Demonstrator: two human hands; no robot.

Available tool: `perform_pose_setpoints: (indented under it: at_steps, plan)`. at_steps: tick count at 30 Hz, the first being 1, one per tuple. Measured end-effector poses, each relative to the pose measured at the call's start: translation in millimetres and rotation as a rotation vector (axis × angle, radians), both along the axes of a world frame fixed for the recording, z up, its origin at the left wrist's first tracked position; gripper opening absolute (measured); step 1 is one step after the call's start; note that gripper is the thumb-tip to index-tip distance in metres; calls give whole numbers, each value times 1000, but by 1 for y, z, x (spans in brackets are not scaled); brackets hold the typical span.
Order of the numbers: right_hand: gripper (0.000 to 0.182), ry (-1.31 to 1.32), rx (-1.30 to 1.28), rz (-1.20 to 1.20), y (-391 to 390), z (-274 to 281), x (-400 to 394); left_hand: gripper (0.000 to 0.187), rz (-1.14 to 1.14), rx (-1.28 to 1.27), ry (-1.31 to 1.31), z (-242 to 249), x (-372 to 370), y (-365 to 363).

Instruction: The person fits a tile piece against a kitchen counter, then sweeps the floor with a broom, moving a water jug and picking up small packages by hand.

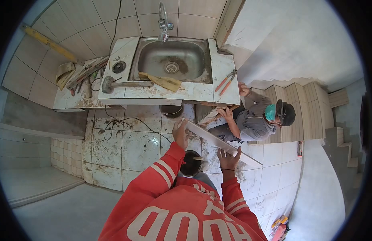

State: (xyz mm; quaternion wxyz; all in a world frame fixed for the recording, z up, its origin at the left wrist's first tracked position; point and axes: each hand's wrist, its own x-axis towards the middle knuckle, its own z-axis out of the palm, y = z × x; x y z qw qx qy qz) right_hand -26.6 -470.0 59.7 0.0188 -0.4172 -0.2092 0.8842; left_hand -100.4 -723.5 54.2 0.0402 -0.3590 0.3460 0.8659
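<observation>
A long pale tile [212, 139] is held on edge above the floor, slanting down to the right. My left hand [180, 134] grips its left end, and my right hand [229, 160] is closed on its lower edge farther right. Below the tile, between my arms, sits a dark bucket [190, 164] with a light-coloured handle sticking out of it. Just beyond, a co-worker [254, 120] in a grey jacket crouches by the counter, one hand on a rough-backed piece [210, 115] under its edge.
The tiled counter [194, 91] carries a steel sink [142, 56], a sledgehammer [108, 84], a yellow trowel-like tool [166, 82] and orange-handled pincers [226, 83]. A second bucket [171, 110] stands beneath. A black cable [131, 119] trails over the dirty floor tiles [140, 148]. Steps [292, 94] rise at right.
</observation>
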Motion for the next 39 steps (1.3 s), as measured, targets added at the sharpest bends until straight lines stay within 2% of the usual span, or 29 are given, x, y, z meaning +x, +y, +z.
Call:
perform_pose_setpoints:
  at_steps: [9, 20, 22, 26, 28, 30, 37, 39]
  plan:
    - [92, 26, -38, 22, -2, 1, 7, 52, -39, -69, 5, 20, 12, -8]
    - [87, 56, -1, 35, 0, -7, 21, 48, -2, -110, -54, 15, 21, -4]
    - [87, 53, -9, 25, 2, -11, 27, 68, 10, -72, -70, 18, 25, -5]
    - [92, 49, -37, 33, 0, -12, 30, 65, -12, -147, -48, 15, 32, -4]
    - [94, 37, -56, 53, -2, -12, 31, 75, -9, -162, -6, 9, 34, -4]
    - [88, 21, -76, 31, -4, -9, 35, 75, -17, -179, -13, 5, 35, -4]
    - [84, -77, -71, -7, -4, -5, 43, 74, -53, -187, -47, 4, 36, 1]
    - [97, -37, -57, 28, -2, -10, 46, 73, -38, -171, -42, -1, 37, 3]
